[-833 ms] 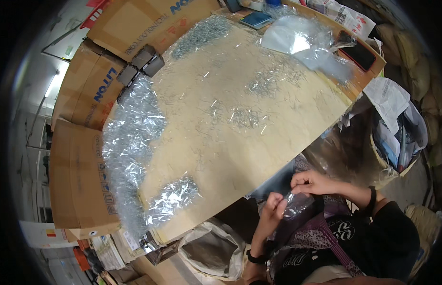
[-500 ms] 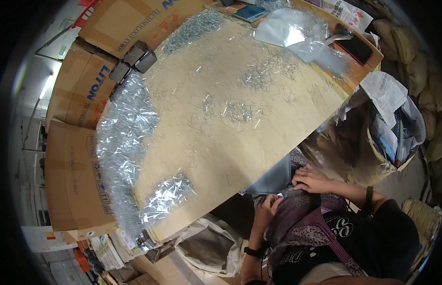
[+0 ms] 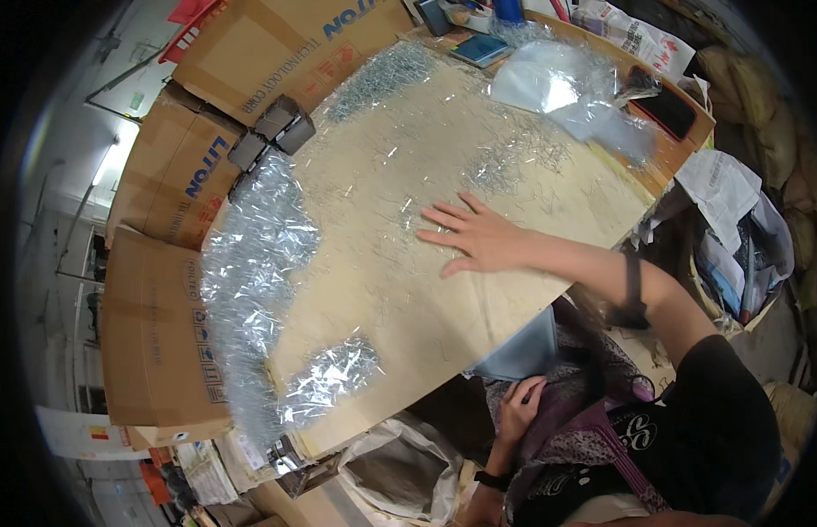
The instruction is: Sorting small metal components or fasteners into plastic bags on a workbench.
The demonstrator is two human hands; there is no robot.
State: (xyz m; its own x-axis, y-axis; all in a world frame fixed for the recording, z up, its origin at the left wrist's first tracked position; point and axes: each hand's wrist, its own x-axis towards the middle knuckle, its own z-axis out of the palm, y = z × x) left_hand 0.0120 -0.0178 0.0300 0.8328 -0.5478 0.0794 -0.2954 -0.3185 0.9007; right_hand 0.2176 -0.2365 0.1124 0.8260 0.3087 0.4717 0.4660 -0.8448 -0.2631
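Note:
My right hand is stretched over the wooden tabletop, palm down with its fingers spread. Thin, shiny metal pins lie about its fingertips, and a small heap that was there is mostly covered by the hand. Close to my lap, my left hand has its fingers curled at the lower edge of a translucent plastic bag. The bag sits at the table's near edge, against my purple patterned apron. Larger heaps of pins line the left side, with a smaller pin heap at the near left.
Cardboard sheets wall the left and far sides. Clear plastic bags and a dark phone lie at the far right. A pale open sack is below the near edge; a filled bin stands at right.
My right hand has left the plastic bag and reached forward onto the tabletop, fingers spread over the scattered pins. My left hand stays at the bag. The whole view has shifted slightly.

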